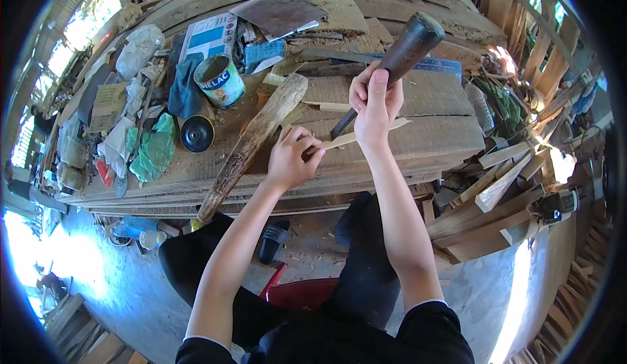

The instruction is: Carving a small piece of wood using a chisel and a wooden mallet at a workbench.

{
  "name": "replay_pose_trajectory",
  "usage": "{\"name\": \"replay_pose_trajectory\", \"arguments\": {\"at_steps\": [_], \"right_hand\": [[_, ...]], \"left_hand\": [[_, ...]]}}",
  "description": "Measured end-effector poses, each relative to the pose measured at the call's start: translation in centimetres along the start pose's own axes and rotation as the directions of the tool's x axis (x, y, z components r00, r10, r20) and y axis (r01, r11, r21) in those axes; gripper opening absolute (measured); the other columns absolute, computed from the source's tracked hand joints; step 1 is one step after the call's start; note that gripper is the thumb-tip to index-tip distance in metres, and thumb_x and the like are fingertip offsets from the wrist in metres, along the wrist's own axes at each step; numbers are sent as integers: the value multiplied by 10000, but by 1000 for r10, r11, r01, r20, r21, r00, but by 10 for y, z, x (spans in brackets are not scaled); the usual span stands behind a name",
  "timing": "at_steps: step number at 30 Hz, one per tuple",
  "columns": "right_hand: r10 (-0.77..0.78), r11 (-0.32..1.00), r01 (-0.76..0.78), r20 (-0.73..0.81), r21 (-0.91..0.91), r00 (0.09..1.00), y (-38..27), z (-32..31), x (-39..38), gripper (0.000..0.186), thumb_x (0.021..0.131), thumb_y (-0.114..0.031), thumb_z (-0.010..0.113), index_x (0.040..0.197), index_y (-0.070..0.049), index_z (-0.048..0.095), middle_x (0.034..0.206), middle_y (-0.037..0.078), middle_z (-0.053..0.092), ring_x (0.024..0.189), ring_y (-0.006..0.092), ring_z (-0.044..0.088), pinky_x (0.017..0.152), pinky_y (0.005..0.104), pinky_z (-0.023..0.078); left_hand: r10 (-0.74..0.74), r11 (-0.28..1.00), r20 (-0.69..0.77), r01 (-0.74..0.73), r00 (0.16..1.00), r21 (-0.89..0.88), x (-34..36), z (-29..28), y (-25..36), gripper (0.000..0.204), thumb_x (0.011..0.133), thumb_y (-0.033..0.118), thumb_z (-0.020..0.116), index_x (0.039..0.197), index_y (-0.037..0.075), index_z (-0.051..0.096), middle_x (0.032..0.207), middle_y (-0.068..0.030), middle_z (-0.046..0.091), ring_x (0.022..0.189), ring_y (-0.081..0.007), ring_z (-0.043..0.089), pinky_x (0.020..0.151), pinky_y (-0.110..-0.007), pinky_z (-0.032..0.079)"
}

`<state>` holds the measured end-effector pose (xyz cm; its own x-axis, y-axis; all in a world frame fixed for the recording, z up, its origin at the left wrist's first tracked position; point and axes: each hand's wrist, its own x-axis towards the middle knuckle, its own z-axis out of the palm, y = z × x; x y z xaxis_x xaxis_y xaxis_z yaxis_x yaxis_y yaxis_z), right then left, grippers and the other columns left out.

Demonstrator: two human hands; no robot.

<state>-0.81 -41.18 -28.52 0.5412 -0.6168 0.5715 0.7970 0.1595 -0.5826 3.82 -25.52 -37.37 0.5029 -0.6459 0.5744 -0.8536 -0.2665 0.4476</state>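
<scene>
At one o'clock, the chisel handle (pixel 413 43) is showing smooth, slightly glossy wood. At two o'clock, the strip (pixel 345 140) is presenting smooth, matt wood. At ten o'clock, the club (pixel 253 143) is exposing rough, uneven wood. At nine o'clock, the green bag (pixel 157 152) is displaying creased, glossy plastic.

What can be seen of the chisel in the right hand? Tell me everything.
The chisel has a thick, round, dark-brown handle that looks like wood, with a blunt end, and a narrow, dark, metal-looking blade. It slants over the planks, handle toward the upper right, blade pointing down-left. The right hand grips it, hiding where handle meets blade. The tip is at the thin wooden strip; whether they touch is unclear.
</scene>
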Motion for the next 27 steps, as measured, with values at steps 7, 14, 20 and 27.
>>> {"name": "replay_pose_trajectory", "arguments": {"at_steps": [7, 14, 20, 27], "right_hand": [[32, 999, -32, -41, -9, 999, -2, 3, 1, 277, 942, -340, 547, 941, -77, 461, 659, -22, 416, 516, 42, 356, 443, 185, 262], [-42, 992, 36, -41, -119, 998, 7, 1, -1, 263, 939, -297, 563, 987, -77, 426, 706, -23, 427, 541, 37, 370, 459, 181, 281], [-95, 909, 100, 32, -405, 995, 7, 3, -1, 221, 939, -230, 559, 996, -55, 436, 685, -32, 446, 544, 48, 392, 487, 203, 317], [-59, 752, 192, 226, -631, 972, -9, 8, -4, 303, 893, -119, 551, 1094, 7, 362, 740, 229, 573, 696, 427, 588, 598, 436, 449]], "left_hand": [[8, 1000, 7, -8, 1000, 24, 0, -1, 3, 102, 726, 157, 709, 789, 98, 654, 855, -59, 571, 865, -281, 547, 698, -379, 495], [53, 935, -109, -11, 993, 353, 8, -34, -3, 277, 732, 292, 702, 897, 80, 636, 913, -86, 583, 933, -323, 526, 794, -479, 437], [-404, 645, -55, 327, 913, 691, 18, -68, -21, 558, 725, 426, 708, 1075, 27, 535, 991, -164, 589, 970, -362, 560, 785, -476, 447], [-237, 971, 107, 234, 966, 40, 59, -138, 4, 516, 688, 388, 778, 926, -22, 574, 824, -145, 645, 749, -214, 628, 706, -348, 501]]}}
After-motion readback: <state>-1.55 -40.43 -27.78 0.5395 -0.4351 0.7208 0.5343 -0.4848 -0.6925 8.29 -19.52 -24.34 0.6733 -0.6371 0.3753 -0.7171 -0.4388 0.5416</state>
